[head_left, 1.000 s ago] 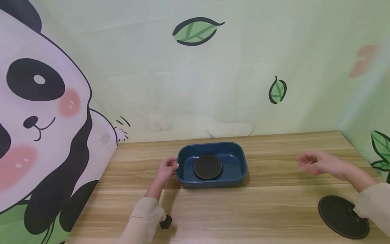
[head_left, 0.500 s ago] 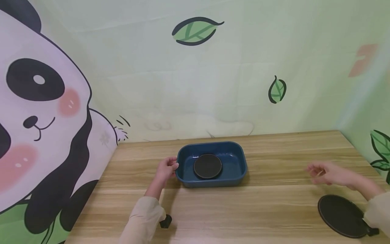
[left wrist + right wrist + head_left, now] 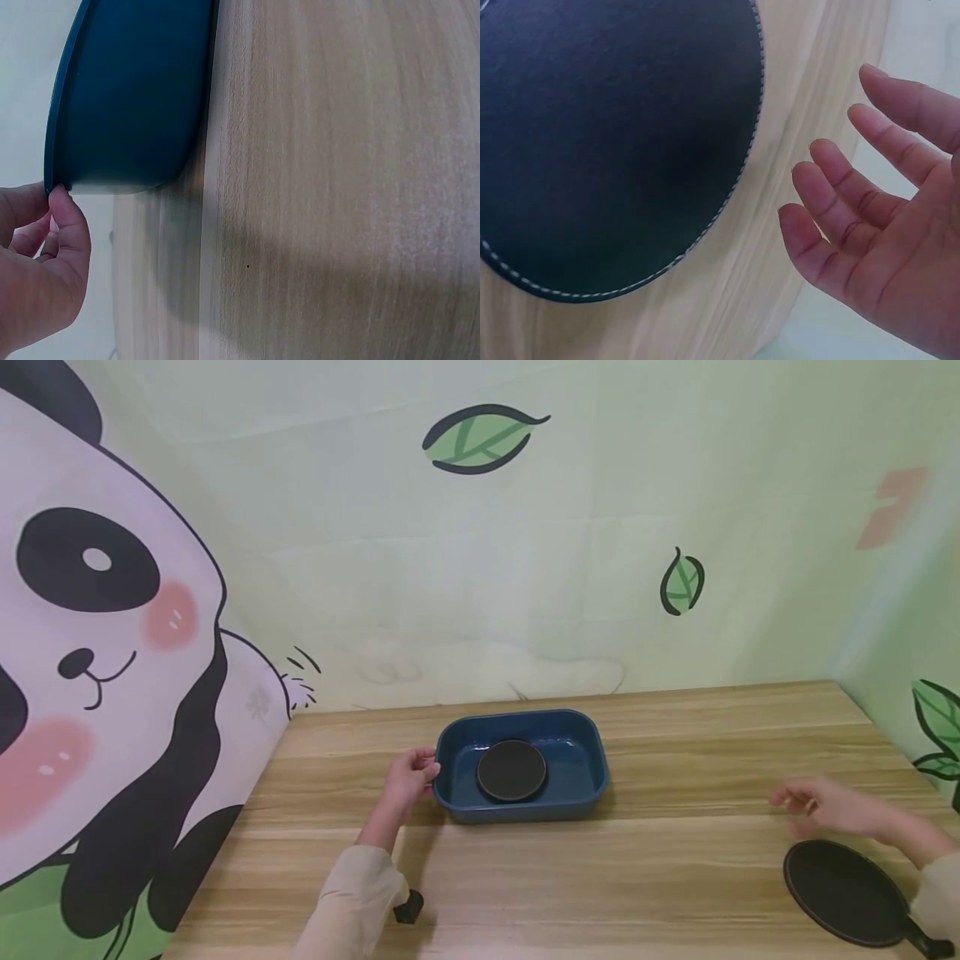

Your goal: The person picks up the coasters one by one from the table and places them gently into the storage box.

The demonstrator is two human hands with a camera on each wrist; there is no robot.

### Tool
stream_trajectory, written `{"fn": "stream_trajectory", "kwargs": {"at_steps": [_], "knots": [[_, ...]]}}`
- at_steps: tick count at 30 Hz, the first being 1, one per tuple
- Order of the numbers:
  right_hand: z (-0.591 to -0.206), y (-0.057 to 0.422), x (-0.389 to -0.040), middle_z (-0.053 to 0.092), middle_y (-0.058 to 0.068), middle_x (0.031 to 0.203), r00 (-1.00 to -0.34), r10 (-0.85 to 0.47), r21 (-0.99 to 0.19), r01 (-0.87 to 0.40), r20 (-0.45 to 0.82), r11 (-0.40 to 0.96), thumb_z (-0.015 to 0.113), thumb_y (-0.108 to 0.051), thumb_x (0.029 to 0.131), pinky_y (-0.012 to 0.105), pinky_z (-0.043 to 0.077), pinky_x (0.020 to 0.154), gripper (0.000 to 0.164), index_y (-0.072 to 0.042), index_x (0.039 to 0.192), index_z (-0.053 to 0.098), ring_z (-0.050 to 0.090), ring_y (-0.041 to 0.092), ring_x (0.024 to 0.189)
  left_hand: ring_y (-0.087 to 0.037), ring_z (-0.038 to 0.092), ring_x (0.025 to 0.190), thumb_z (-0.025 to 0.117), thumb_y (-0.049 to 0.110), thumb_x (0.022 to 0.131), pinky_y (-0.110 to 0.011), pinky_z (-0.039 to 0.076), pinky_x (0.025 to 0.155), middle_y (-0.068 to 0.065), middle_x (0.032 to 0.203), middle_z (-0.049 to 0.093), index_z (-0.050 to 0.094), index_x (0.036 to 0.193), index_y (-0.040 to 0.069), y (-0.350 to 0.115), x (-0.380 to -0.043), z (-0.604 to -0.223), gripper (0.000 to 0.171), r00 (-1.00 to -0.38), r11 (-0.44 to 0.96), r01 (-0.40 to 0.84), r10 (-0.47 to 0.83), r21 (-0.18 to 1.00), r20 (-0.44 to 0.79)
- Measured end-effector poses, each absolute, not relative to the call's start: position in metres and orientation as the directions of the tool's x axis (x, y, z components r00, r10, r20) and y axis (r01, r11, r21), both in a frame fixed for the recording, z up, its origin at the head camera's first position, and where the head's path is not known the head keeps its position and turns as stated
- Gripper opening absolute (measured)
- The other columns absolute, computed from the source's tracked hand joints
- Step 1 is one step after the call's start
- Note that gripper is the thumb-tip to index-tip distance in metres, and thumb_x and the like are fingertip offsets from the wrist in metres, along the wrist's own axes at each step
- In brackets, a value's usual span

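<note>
My left hand [image 3: 408, 779] pinches the left end of a blue rectangular baking dish [image 3: 525, 811]. In the left wrist view, the thumb and finger [image 3: 67, 225] meet at the rim of the dish [image 3: 135, 97]. Inside the dish lies a round black disc [image 3: 512, 771]. Over at the right, my right hand [image 3: 840, 808] hovers with loosely bent fingers and nothing in them. Just nearer than it, a flat round black mat [image 3: 843, 893] with a short handle lies on the table; the right wrist view shows pale stitching along the mat's edge [image 3: 630, 150].
A small black piece [image 3: 408, 907] pokes out beside the left sleeve, mostly hidden by it. The wood-grain table [image 3: 600, 885] ends at the back against a pale green cloth [image 3: 375, 527] printed with a panda and leaves.
My right hand has moved right and nearer to me, coming close to the black mat and uncovering its handle. The left hand and the dish have kept their place.
</note>
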State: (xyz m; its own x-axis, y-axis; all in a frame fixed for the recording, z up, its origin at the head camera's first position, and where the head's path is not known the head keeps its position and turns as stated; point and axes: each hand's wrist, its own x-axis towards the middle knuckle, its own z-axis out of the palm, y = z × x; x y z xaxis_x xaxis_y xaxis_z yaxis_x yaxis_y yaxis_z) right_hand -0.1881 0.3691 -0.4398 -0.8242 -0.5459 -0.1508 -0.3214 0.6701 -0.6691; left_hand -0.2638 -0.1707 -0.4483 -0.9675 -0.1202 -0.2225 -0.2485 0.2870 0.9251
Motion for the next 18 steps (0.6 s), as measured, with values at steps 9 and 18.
{"fn": "stream_trajectory", "kwargs": {"at_steps": [9,18], "knots": [[-0.447,0.380,-0.185,0.059,0.009,0.093,-0.807,-0.560,-0.679,-0.307,-0.186,0.667,0.066,-0.006,0.074,0.020,0.042,0.062,0.040,0.019,0.099,0.048,0.046,-0.007,0.079,-0.019,0.055,0.081,0.053,0.004,0.086,-0.025,0.046,0.060,-0.013,0.102,0.053,0.052,0.115,0.001,-0.170,-0.263,-0.449,0.030,-0.966,0.288,-0.253,-0.124,0.924,-0.226],[-0.451,0.388,-0.180,0.055,0.025,0.100,-0.814,-0.486,-0.667,-0.173,-0.318,0.725,0.066,-0.010,0.073,0.024,0.042,0.065,0.040,0.014,0.102,0.050,0.052,0.032,0.089,-0.019,0.055,0.083,0.052,0.005,0.087,-0.024,0.046,0.060,-0.014,0.104,0.053,0.052,0.116,0.001,-0.169,-0.264,-0.448,0.030,-0.967,0.292,-0.253,-0.116,0.922,-0.228]]}}
